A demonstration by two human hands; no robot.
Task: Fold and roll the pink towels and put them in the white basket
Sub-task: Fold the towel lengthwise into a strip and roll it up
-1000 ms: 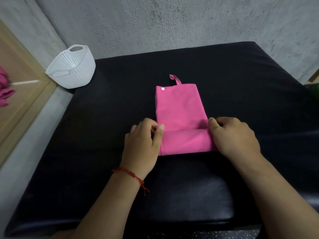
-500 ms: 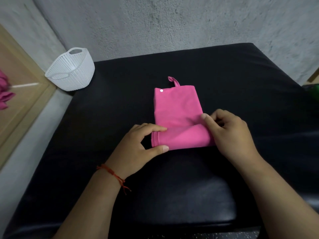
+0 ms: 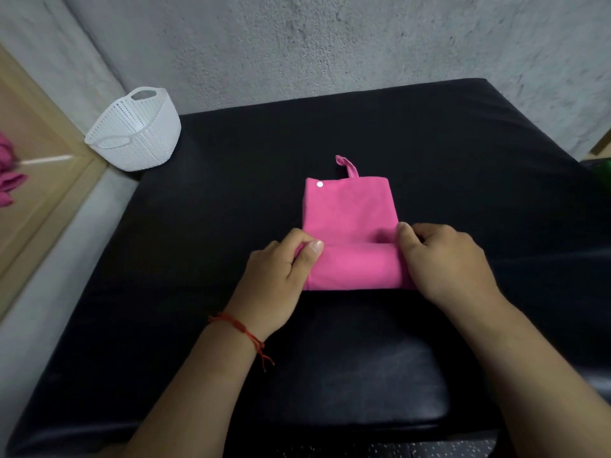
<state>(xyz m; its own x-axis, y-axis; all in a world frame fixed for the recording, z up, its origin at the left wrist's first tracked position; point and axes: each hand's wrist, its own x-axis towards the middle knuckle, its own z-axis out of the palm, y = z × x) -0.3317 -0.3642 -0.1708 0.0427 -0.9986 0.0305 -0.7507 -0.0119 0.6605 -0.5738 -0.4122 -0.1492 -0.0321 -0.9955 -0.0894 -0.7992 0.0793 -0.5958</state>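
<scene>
Pink towel (image 3: 348, 209) lies folded into a narrow strip in the middle of the black padded top (image 3: 429, 153), its long side running away from you. Its near end is wound into a thick roll that spans the strip's width, and you hold that roll at both ends. Your left hand (image 3: 281, 279) grips the left end, with the fingers curled over the top and the thumb laid against the cloth, its nail showing. Your right hand (image 3: 446, 262) grips the right end, its fingers curled down over the roll so that they hide that corner, with one fingertip at the crease where the roll meets the flat cloth. The far part of the towel lies flat on the padding. It has a small white snap (image 3: 319, 184) near its far left corner, and a pink hanging loop (image 3: 347, 166) sticks out past the far edge. A red string bracelet (image 3: 241, 327) sits on your left wrist with its loose ends hanging. The white basket (image 3: 145, 143) stands at the far left corner of the padded top, close to the grey wall (image 3: 330, 44) and well apart from the towel, its mouth open upward. More pink cloth (image 3: 8, 183) shows at the left edge of your view, beyond a light wooden frame (image 3: 56, 183).
</scene>
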